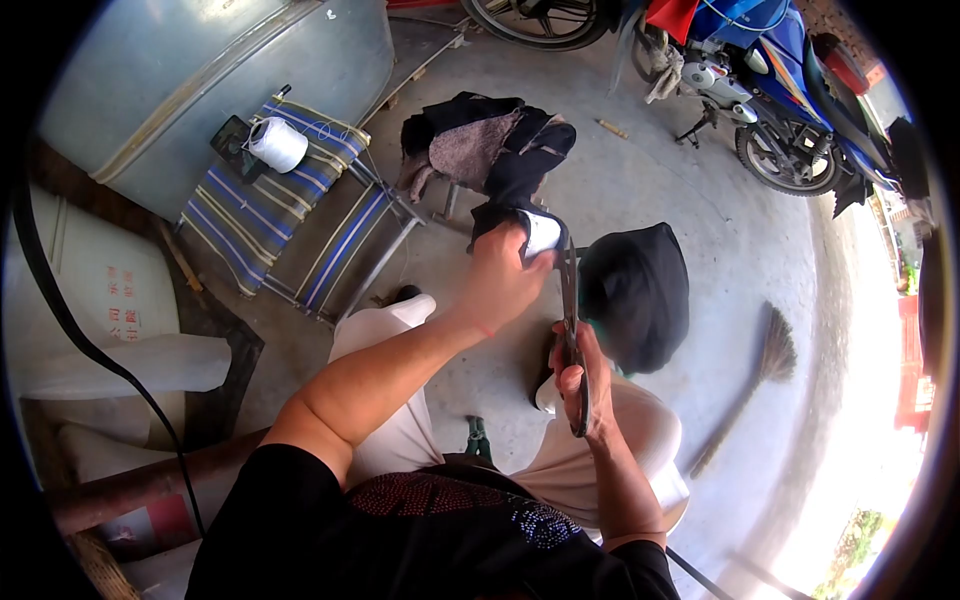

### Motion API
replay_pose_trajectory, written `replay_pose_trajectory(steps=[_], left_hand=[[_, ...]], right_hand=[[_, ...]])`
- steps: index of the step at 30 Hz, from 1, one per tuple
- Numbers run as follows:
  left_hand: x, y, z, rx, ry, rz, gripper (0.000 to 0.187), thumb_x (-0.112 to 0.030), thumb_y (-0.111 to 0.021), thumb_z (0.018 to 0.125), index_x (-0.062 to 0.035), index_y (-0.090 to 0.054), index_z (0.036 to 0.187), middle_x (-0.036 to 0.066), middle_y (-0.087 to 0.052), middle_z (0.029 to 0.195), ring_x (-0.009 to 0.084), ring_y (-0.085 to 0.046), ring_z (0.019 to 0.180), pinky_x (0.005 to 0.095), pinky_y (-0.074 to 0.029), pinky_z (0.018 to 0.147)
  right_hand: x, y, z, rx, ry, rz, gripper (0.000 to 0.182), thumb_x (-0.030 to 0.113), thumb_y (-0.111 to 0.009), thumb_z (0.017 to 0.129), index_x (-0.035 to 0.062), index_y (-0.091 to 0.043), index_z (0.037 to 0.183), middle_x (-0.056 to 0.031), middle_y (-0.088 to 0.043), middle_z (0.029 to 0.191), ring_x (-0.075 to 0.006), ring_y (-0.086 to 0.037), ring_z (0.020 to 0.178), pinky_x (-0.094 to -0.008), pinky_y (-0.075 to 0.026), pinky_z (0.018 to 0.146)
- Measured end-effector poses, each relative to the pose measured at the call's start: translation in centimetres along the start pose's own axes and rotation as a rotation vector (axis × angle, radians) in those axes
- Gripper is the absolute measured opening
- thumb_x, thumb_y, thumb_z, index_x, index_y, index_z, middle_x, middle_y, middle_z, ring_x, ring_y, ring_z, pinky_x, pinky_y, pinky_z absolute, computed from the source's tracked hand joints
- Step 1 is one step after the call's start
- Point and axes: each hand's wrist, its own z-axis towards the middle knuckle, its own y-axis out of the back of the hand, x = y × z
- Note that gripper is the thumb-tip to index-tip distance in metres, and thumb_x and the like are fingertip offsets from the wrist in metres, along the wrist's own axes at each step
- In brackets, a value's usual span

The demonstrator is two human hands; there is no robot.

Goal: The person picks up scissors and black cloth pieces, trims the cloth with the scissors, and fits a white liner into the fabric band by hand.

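Observation:
My left hand (505, 275) grips the edge of a dark garment, where a white patch (542, 234) shows beside my fingers. More dark cloth with a brownish fleecy side (468, 148) lies beyond it, on a low support with a metal leg. In my right hand (587, 385) are large scissors (570, 300), their blades pointing away from me and reaching the right edge of the white patch. The blades look nearly closed; whether cloth is between them cannot be made out. A black cloth bundle (640, 298) is just right of the scissors.
A striped folding chair (240, 225) at the left holds a white thread spool (277, 144) and a dark object. Behind it stands a large metal container (230, 70). A blue motorcycle (800, 90) is at the upper right, a broom (770, 360) on the floor at the right.

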Motion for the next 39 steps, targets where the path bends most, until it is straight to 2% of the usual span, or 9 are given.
replay_pose_trajectory(steps=[5,11,13,17,24,31,33,36,39], left_hand=[[0.0,0.0,0.0,0.024,0.016,-0.046,0.015,-0.007,-0.063,0.07,0.0002,-0.06,0.084,0.013,-0.061,0.074,0.0257,-0.059,0.066,0.0322,-0.046,0.062],[0.2,-0.2,-0.1,0.02,-0.056,0.021,0.015,-0.006,-0.062,0.07,-0.0003,-0.061,0.084,0.014,-0.061,0.076,0.0279,-0.059,0.067,0.0325,-0.046,0.062],[-0.6,0.1,-0.2,0.068,0.039,-0.047,0.013,-0.004,-0.061,0.07,0.0001,-0.061,0.083,0.014,-0.06,0.077,0.0289,-0.059,0.071,0.0335,-0.046,0.064],[-2.1,-1.0,-5.1,0.338,-0.105,-0.155,0.013,-0.002,-0.062,0.071,-0.0001,-0.062,0.084,0.012,-0.061,0.08,0.0248,-0.06,0.079,0.0308,-0.046,0.071],[-1.6,0.2,-1.7,0.34,0.348,-0.431,0.019,-0.016,-0.061,0.078,0.0003,-0.062,0.088,0.005,-0.063,0.076,0.0116,-0.058,0.069,0.0277,-0.046,0.067],[-1.0,-0.9,-2.2,0.348,0.435,-0.54,0.017,-0.016,-0.06,0.08,0.0004,-0.063,0.08,-0.001,-0.062,0.069,0.0055,-0.054,0.065,0.0232,-0.045,0.062],[-1.5,-0.8,-2.0,0.351,0.447,-0.54,0.019,-0.018,-0.059,0.081,0.0007,-0.063,0.08,-0.001,-0.062,0.069,0.0055,-0.054,0.065,0.0234,-0.044,0.061],[-1.6,-1.0,-1.8,0.356,0.42,-0.447,0.023,-0.021,-0.057,0.082,0.0017,-0.063,0.08,0.002,-0.063,0.071,0.0061,-0.055,0.065,0.0245,-0.044,0.06],[-0.8,-0.9,-2.1,0.319,0.347,-0.425,0.028,-0.028,-0.059,0.084,-0.0017,-0.064,0.078,-0.005,-0.053,0.062,0.0018,-0.042,0.057,0.0202,-0.036,0.048]], right_hand=[[0.1,0.1,0.0,-0.015,0.037,0.006,0.082,0.074,-0.035,0.073,-0.0011,-0.045,0.105,-0.0039,-0.043,0.067,-0.012,-0.043,0.055,-0.0256,-0.037,0.051],[1.6,-0.2,-0.1,0.116,-0.192,0.675,0.089,0.078,-0.036,0.067,0.0004,-0.041,0.109,-0.0028,-0.044,0.068,-0.0078,-0.041,0.054,-0.0196,-0.031,0.044],[-0.1,0.6,0.1,0.005,-0.023,-0.039,0.088,0.078,-0.037,0.068,0.0015,-0.04,0.111,-0.0022,-0.044,0.071,-0.0083,-0.042,0.058,-0.02,-0.032,0.045],[1.4,4.9,2.7,-0.473,0.018,0.717,0.085,0.078,-0.039,0.066,0.0067,-0.037,0.113,-0.0007,-0.046,0.075,-0.0077,-0.042,0.058,-0.0175,-0.031,0.04],[-16.1,12.9,8.3,-0.308,-0.133,-0.97,0.042,0.037,-0.062,0.076,0.0108,-0.051,0.106,-0.0153,-0.06,0.082,-0.0295,-0.06,0.087,-0.0407,-0.046,0.076],[-16.7,13.6,6.6,-0.166,-0.456,-1.331,0.044,0.032,-0.065,0.073,0.0122,-0.05,0.109,-0.0161,-0.06,0.089,-0.0363,-0.059,0.087,-0.0418,-0.047,0.074],[-8.1,10.5,7.4,-0.295,0.037,-1.124,0.034,0.034,-0.056,0.082,0.0071,-0.053,0.102,-0.0154,-0.061,0.08,-0.0273,-0.062,0.077,-0.0365,-0.048,0.066],[0.4,5.4,6.4,0.077,-0.137,0.303,0.063,0.059,-0.033,0.086,0.0014,-0.053,0.103,-0.0054,-0.056,0.092,-0.0143,-0.054,0.088,-0.0274,-0.042,0.075],[-0.2,3.9,7.0,0.017,0.021,-0.007,0.036,0.036,-0.06,0.082,0.0024,-0.05,0.076,0.0016,-0.046,0.063,-0.0077,-0.042,0.059,-0.0223,-0.038,0.054]])
